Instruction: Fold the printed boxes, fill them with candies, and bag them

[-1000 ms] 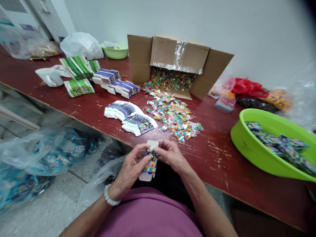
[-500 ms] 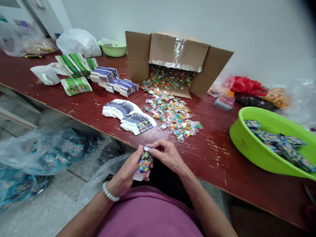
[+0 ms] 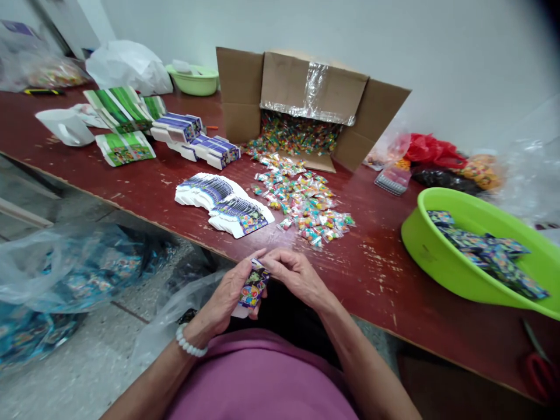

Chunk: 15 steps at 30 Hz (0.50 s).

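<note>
Box [image 3: 254, 287] since folded at top; scuffed red table [image 3: 371, 236], pale wall [image 3: 459, 70].

Off the near edge of the dark red table [image 3: 367, 274], the small purple-printed cardboard carton [image 3: 254, 287] leans more, the left hand [image 3: 228, 293] now wrapped around it; its white top flap [image 3: 255, 262], upright a second ago, is folded down at the right hand [image 3: 296, 276].

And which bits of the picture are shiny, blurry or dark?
In the head view, tape on the cardboard box glints; the held carton looks a bit fuzzy; clear plastic at far right is blurry; the top right corner is dark.
</note>
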Each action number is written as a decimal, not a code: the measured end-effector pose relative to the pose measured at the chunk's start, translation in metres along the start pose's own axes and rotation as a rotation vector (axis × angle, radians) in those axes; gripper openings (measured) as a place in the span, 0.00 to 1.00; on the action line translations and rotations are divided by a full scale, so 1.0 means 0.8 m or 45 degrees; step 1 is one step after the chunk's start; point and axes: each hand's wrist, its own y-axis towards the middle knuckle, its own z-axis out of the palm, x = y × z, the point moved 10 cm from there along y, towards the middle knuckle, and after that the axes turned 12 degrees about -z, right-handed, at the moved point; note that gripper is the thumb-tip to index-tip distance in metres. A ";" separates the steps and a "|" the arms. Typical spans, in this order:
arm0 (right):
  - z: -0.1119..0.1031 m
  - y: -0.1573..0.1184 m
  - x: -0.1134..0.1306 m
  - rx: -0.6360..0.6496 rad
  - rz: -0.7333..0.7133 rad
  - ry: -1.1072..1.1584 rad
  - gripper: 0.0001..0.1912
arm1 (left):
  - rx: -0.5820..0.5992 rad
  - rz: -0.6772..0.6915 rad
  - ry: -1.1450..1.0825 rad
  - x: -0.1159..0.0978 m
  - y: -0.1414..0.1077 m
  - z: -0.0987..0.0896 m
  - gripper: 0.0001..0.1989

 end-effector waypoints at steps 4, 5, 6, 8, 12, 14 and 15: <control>-0.006 0.009 0.001 0.150 -0.198 -0.562 0.11 | -0.049 -0.030 -0.013 0.009 0.004 0.003 0.34; -0.014 0.015 -0.005 0.152 -0.212 -0.679 0.11 | -0.056 -0.031 -0.030 0.012 0.005 0.003 0.33; -0.025 0.024 -0.012 0.119 -0.205 -0.800 0.10 | -0.057 -0.033 -0.052 0.015 0.006 0.003 0.32; -0.056 0.043 -0.028 -0.016 -0.138 -1.088 0.11 | -0.036 -0.050 -0.111 0.024 0.005 0.001 0.27; -0.081 0.071 -0.062 -0.028 0.071 -1.565 0.18 | 0.033 -0.152 -0.224 0.057 0.002 -0.015 0.22; -0.073 0.075 -0.070 0.033 0.075 -1.624 0.13 | -0.002 -0.167 -0.208 0.070 0.000 -0.038 0.21; -0.067 0.075 -0.071 0.055 0.051 -1.617 0.11 | -0.030 -0.153 -0.168 0.072 0.000 -0.053 0.21</control>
